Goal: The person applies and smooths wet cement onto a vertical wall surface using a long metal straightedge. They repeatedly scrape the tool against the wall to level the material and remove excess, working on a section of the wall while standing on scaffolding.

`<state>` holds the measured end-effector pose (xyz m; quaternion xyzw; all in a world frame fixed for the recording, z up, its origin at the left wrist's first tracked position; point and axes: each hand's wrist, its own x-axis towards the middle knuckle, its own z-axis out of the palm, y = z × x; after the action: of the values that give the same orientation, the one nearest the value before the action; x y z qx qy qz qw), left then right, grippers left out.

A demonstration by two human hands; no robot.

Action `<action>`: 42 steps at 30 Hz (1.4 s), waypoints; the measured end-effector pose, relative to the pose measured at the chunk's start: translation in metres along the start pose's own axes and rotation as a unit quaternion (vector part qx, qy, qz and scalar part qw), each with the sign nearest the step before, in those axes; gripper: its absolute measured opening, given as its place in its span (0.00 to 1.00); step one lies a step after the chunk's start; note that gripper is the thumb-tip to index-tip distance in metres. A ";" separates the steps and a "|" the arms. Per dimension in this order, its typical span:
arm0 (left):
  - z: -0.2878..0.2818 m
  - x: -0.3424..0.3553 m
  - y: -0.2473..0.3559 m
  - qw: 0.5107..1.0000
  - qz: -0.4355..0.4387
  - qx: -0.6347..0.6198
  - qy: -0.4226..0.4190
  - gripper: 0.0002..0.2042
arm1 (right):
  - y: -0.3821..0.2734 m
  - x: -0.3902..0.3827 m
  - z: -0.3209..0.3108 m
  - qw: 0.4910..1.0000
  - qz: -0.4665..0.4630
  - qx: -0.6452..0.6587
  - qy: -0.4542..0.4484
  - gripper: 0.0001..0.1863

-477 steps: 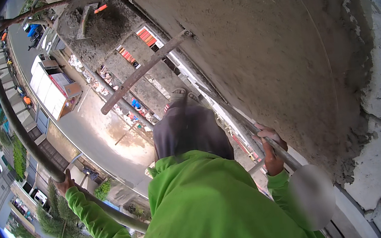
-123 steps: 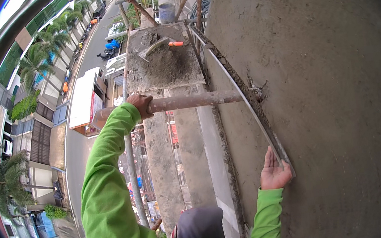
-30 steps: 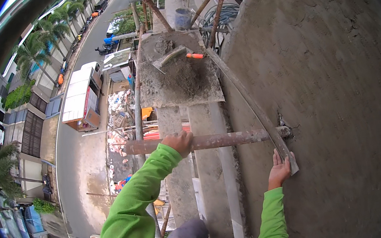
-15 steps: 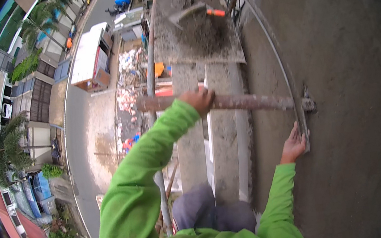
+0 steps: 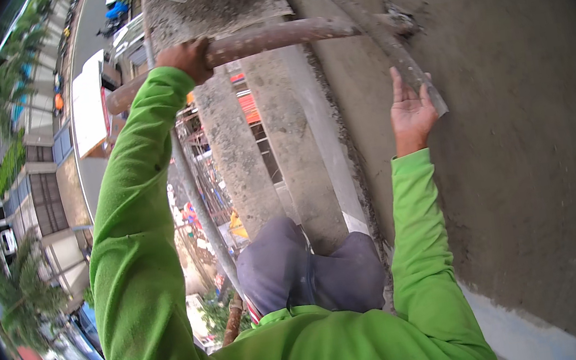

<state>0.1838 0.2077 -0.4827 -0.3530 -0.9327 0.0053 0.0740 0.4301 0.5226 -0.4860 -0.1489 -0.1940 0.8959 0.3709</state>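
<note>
My left hand (image 5: 188, 59) wraps the rusty pipe (image 5: 285, 38); my right hand (image 5: 414, 112), fingers spread, props the long bar (image 5: 372, 29). Loose hold: bar could slip, gouge plaster (image 5: 518, 123).

A long, thin grey bar (image 5: 394, 48) slants up and leftward from the open right hand (image 5: 413, 110) at its near end. The brown, pale-spattered pipe (image 5: 278, 39) runs crosswise out both sides of the left hand's (image 5: 188, 60) grip.
</note>
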 end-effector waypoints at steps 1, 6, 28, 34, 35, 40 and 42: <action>-0.009 -0.005 0.004 1.000 -0.005 -0.017 -0.007 0.15 | -0.009 -0.018 -0.007 1.000 0.004 -0.001 0.006 0.18; 0.001 -0.002 0.022 0.996 -0.072 0.013 0.050 0.15 | -0.079 -0.134 -0.065 0.995 0.022 0.024 0.095 0.14; 0.078 -0.197 0.442 0.508 -0.150 -0.776 -0.342 0.34 | -0.259 -0.444 -0.285 0.927 -0.127 0.005 0.353 0.15; 0.056 -0.138 0.519 0.525 -0.180 -0.785 -0.276 0.22 | -0.287 -0.440 -0.298 0.934 -0.154 0.006 0.323 0.16; 0.055 -0.133 0.524 0.526 -0.184 -0.787 -0.265 0.22 | -0.290 -0.439 -0.299 0.932 -0.153 0.014 0.327 0.15; 0.057 -0.122 0.537 0.532 -0.200 -0.797 -0.204 0.23 | -0.292 -0.421 -0.286 0.925 -0.168 0.009 0.342 0.17; 0.057 -0.118 0.538 0.528 -0.197 -0.800 -0.204 0.23 | -0.291 -0.408 -0.282 0.913 -0.186 0.019 0.363 0.17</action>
<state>0.6167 0.5359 -0.5886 -0.0604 -0.5816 -0.6865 -0.4322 1.0005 0.4835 -0.5507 -0.4184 -0.0532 0.6982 0.5785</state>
